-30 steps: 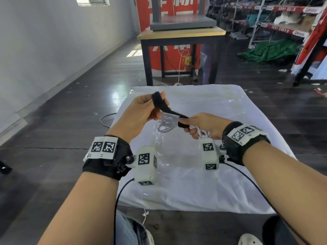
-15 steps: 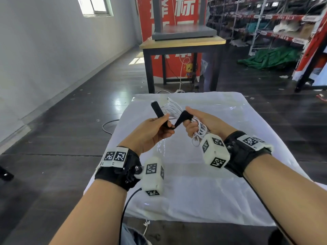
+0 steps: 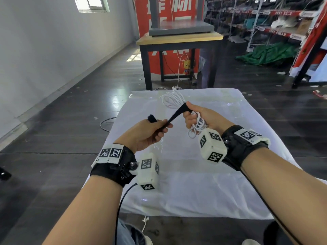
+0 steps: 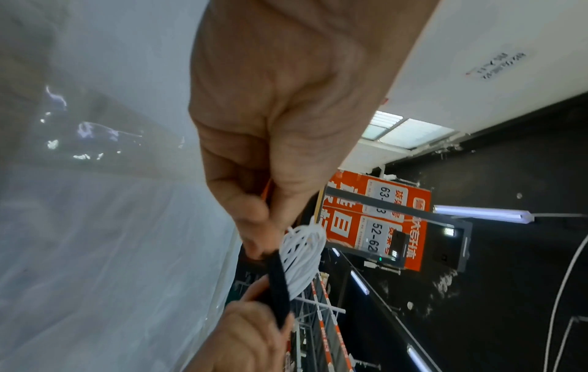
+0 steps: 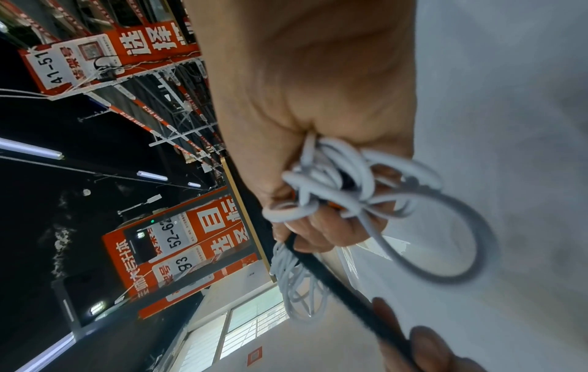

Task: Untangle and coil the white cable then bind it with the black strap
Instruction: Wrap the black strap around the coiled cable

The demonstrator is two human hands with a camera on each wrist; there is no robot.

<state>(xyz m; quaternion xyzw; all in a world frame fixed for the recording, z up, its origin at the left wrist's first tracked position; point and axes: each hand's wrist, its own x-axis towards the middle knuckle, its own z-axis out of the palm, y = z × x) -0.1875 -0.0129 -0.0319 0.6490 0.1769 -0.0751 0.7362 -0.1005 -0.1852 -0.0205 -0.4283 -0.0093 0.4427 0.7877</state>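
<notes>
My right hand [image 3: 188,115] grips the coiled white cable [image 3: 172,101] at its middle; loops stick out above the fist and hang below it. One end of the black strap [image 3: 177,113] is pinned at that fist, and the strap runs taut down-left to my left hand [image 3: 163,127], which pinches it, with the free tip poking out past the knuckles. The left wrist view shows the strap [image 4: 280,289] beside the cable loops [image 4: 302,256]. In the right wrist view the cable [image 5: 334,181] bunches in my fingers and the strap [image 5: 334,276] leads away. Both hands hover above the table.
A table under a white cloth and clear plastic [image 3: 177,183] lies below my hands. Beyond it stands a wooden-topped black table [image 3: 178,39] before a red banner. A grey cable [image 3: 106,121] lies on the dark floor at left. Shelving [image 3: 283,23] lines the right.
The right hand has turned the coil upright and lifted it. The left hand has pulled down and left, so the strap now runs straight between the hands.
</notes>
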